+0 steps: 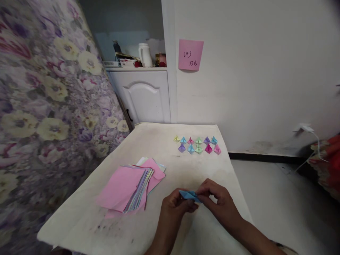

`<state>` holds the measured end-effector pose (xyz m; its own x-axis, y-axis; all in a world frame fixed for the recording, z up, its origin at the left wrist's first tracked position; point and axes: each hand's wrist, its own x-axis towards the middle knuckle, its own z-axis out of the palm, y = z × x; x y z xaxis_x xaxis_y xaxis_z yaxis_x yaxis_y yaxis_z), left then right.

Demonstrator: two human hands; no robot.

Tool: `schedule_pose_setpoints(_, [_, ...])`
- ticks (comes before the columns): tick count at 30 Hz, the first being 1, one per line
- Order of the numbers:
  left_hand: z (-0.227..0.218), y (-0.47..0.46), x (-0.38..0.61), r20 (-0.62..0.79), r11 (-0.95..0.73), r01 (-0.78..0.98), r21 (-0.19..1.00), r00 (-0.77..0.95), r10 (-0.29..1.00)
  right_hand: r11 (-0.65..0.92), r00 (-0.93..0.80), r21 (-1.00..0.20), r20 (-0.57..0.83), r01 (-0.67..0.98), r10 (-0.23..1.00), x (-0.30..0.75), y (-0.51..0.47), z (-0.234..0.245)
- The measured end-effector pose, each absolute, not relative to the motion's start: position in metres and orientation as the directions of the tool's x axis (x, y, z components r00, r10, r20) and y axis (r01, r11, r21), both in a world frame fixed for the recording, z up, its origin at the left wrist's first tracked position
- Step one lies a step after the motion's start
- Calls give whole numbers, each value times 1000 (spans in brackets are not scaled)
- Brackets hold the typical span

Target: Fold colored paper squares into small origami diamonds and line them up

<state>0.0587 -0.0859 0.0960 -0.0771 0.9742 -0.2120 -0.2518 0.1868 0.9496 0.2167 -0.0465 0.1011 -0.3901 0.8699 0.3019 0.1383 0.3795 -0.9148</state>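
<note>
Both hands, left hand (pixel 175 204) and right hand (pixel 216 198), pinch blue folded paper (pixel 189 195).

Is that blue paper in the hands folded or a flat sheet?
Folded. The blue paper is a narrow, pointed shape pinched between the left hand and right hand, unlike the flat sheets in the paper stack.

The blue folded paper (pixel 189 195) is half hidden by left hand (pixel 174 207) and right hand (pixel 219 200)
</note>
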Motion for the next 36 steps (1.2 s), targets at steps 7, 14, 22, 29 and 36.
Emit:
schedule_pose_setpoints(7, [98,-89,60,-208,180,-275,944,-76,975,388,-401,-905,294,174,867,218,-46,101])
schedule_pose_setpoints(14, [97,-88,57,-245,227,-294,928,-26,969,433,-425,-872,311,228,850,220,-45,100])
schedule_pose_setpoints(22, [94,-89,57,-286,254,-358,899,-38,958,540,-516,-811,370,226,772,221,-45,100])
schedule_pose_setpoints(29, [94,-90,59,-298,259,-416,872,-31,954,557,-555,-785,345,272,757,222,-45,98])
schedule_pose_setpoints(36, [94,-89,59,-285,246,-421,873,-31,958,580,-569,-756,344,304,747,222,-45,98])
